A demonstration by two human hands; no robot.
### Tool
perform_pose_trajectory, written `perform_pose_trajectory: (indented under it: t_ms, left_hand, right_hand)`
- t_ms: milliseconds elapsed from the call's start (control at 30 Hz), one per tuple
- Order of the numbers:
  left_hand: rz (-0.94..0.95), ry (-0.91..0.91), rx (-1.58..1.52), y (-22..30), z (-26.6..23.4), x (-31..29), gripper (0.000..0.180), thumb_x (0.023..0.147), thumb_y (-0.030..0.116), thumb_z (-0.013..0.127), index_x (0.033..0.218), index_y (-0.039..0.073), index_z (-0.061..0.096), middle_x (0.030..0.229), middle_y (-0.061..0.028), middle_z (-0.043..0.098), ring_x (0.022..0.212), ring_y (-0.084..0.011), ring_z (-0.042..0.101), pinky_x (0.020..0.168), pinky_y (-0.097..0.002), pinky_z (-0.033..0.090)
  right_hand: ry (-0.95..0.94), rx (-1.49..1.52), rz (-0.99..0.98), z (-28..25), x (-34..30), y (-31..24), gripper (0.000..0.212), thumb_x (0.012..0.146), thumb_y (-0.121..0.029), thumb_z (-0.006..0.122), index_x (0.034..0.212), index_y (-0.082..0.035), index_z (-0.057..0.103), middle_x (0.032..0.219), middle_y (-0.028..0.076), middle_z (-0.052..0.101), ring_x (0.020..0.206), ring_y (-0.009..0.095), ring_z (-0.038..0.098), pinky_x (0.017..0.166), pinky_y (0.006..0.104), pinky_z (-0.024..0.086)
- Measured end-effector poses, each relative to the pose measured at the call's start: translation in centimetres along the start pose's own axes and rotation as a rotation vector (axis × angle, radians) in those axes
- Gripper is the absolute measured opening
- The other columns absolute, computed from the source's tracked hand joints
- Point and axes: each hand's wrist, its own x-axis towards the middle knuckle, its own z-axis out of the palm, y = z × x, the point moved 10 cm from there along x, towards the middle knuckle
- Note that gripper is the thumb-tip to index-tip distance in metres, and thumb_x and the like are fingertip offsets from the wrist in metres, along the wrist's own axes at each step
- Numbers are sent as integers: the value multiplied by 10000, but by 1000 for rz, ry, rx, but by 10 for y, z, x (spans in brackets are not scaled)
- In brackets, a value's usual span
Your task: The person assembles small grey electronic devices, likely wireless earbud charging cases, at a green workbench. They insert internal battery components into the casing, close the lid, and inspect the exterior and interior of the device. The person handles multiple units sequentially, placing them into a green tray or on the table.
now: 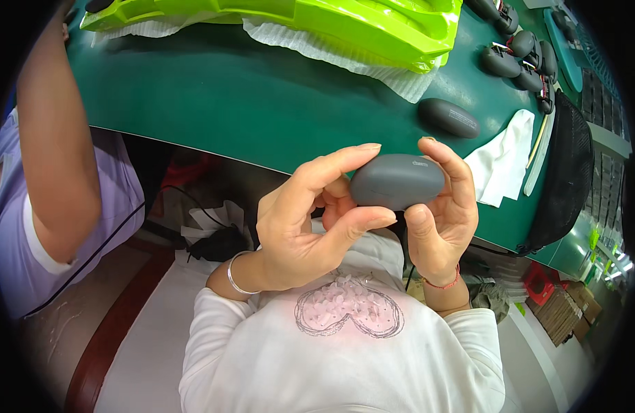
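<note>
Between my two hands, over the table's front edge, is a smooth dark grey oval case [397,182], like an earbud case; it looks closed. My left hand [310,213] pinches its left end between thumb and fingers. The right end is in the fingers and thumb of my right hand [445,206]. A small pale mark shows on the upper face of the case. Just beyond my right hand, a second dark grey oval case [449,118] lies on the green table. A white cloth [503,158] rests to the right of that hand.
Bright green plastic trays [359,34] on white sheeting stand at the far side of the green table [194,96]. Several opened dark grey cases [517,62] cluster at the far right, near a black mesh pouch [565,165]. A co-worker's arm [59,138] is at the left.
</note>
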Motion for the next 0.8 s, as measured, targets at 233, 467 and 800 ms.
perform_pose_trajectory:
  t_ms: [233,467,800]
  left_hand:
    - [-5,27,22,-3,0,-2,531,727,104,814,1185,-23,578,675,-14,598,527,-14,472,455,-149,360]
    - [-18,32,-25,-2,3,-3,633,660,176,866,1190,-23,580,690,-12,599,521,-17,465,448,-146,332]
    - [-68,-177,97,4,27,7,715,671,68,852,1263,-64,475,848,-79,657,729,-68,600,641,-175,466]
  right_hand:
    - [-39,50,106,-2,2,8,562,879,-74,635,1339,73,348,1202,180,531,1048,216,582,816,330,553]
    - [-69,179,229,0,2,14,547,907,-144,609,1339,72,351,1177,182,557,1037,201,587,815,316,534]
    - [-169,409,460,2,1,28,535,983,-317,478,1374,18,334,1230,133,530,1115,187,564,947,333,467]
